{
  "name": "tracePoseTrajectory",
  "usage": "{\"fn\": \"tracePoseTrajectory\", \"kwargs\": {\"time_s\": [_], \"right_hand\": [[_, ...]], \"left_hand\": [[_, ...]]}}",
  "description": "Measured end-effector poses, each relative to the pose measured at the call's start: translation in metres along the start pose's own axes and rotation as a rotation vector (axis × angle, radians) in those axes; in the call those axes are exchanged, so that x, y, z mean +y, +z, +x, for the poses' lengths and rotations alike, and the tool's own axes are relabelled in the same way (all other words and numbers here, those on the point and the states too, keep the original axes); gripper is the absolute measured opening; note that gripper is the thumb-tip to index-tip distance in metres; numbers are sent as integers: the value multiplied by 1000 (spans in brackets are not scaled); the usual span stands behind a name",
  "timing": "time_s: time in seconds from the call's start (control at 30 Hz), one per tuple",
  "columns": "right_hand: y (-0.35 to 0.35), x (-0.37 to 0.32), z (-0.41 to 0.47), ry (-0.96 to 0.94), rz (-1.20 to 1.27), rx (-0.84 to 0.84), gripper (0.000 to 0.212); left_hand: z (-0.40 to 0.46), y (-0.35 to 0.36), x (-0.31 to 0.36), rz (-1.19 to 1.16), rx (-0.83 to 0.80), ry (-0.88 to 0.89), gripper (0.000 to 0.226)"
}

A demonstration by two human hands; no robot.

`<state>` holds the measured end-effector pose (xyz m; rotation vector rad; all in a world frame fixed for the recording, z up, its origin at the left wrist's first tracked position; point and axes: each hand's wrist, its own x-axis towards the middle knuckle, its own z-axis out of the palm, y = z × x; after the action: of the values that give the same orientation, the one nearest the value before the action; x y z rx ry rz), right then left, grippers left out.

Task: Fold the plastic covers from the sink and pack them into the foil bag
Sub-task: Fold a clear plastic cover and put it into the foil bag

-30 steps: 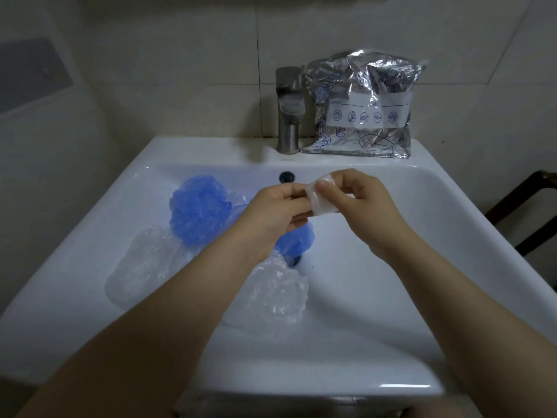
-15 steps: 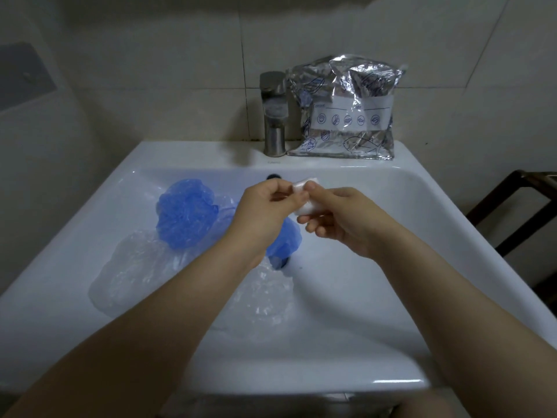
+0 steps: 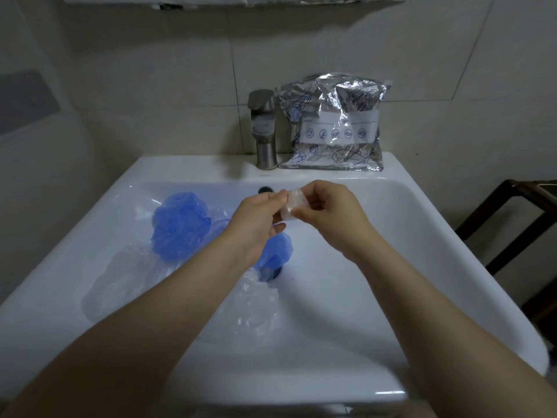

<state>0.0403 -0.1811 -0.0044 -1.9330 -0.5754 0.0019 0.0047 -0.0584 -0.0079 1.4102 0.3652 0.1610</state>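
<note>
Above the white sink (image 3: 422, 267), my left hand (image 3: 256, 221) and my right hand (image 3: 331, 215) together pinch a small folded clear plastic cover (image 3: 294, 203). In the basin lie a crumpled blue cover (image 3: 179, 226) at the left, a second blue cover (image 3: 275, 250) over the drain partly hidden by my left hand, a clear cover (image 3: 126, 276) at the front left, and another clear cover (image 3: 256, 315) under my left forearm. The silver foil bag (image 3: 334, 125) stands on the sink's back ledge against the tiled wall.
A steel faucet (image 3: 263, 131) stands on the back ledge just left of the foil bag. A dark wooden frame (image 3: 518, 224) stands to the right of the sink. A grey panel (image 3: 24, 101) is on the left wall.
Both hands have stayed above the basin working the small clear cover between the fingertips; the fold has turned slightly. The camera view tilted up a little.
</note>
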Motion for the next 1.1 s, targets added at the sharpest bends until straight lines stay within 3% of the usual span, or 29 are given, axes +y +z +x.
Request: {"fn": "tracePoseTrajectory", "kwargs": {"time_s": [0.13, 0.27, 0.47, 0.53, 0.6, 0.73, 0.97, 1.1], "right_hand": [[-8, -4, 7, -104, -194, 75, 8], [-22, -5, 37, -132, -155, 206, 6], [-64, -11, 109, -112, -46, 409, 11], [-78, -15, 132, -132, -45, 446, 6], [-89, -17, 151, -161, -94, 433, 8], [-105, -14, 184, -195, -225, 387, 21], [-116, -18, 214, -192, -174, 433, 17], [-124, -32, 223, -263, -390, 180, 17]], "left_hand": [[12, 7, 10, -23, 14, 14, 15], [30, 26, 42, 65, -2, 100, 16], [81, 66, 94, 466, 67, 462, 23], [106, 72, 110, 746, 129, 574, 18], [128, 76, 127, 1052, 128, 633, 36], [161, 87, 150, 1332, 51, 616, 69], [171, 82, 141, 1638, 64, 713, 22], [159, 76, 136, 1634, 41, 891, 26]]}}
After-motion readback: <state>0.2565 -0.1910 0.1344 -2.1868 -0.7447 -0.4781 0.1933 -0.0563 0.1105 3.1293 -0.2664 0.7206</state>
